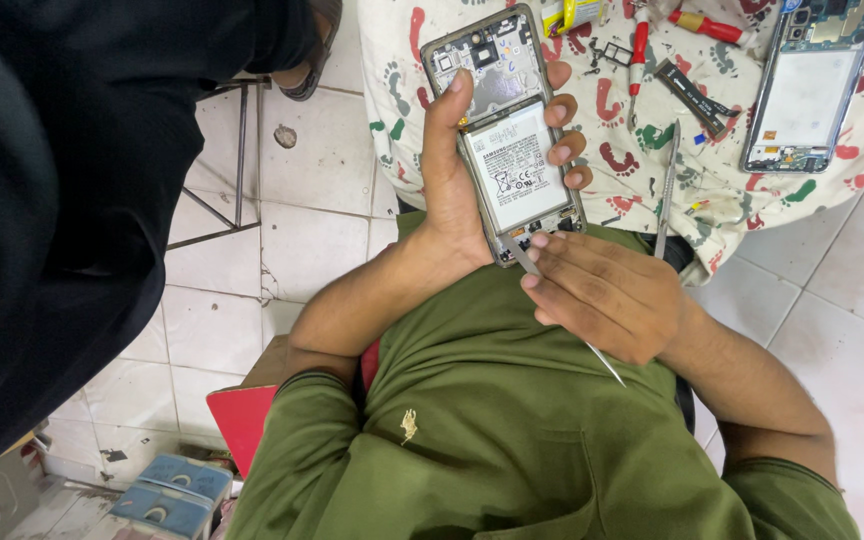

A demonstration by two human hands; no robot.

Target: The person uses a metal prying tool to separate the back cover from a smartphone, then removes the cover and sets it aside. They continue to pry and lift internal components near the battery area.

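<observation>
My left hand (450,195) grips an opened phone (505,130) with its back cover off. Its white battery (518,165) and the circuit board above it are exposed. My thumb lies along the phone's left edge and my fingers wrap its right edge. My right hand (607,295) pinches a thin metal tool (527,264), whose tip touches the phone's lower end near the bottom board. The tool's other end sticks out behind my hand. Both hands are above my lap, in front of my green shirt.
A cloth with footprint patterns (642,160) covers the table ahead. On it lie a second opened phone (807,85), a red-handled screwdriver (639,50), metal tweezers (666,190) and a dark strip part (692,95). A person in black (72,180) stands at left on the tiled floor.
</observation>
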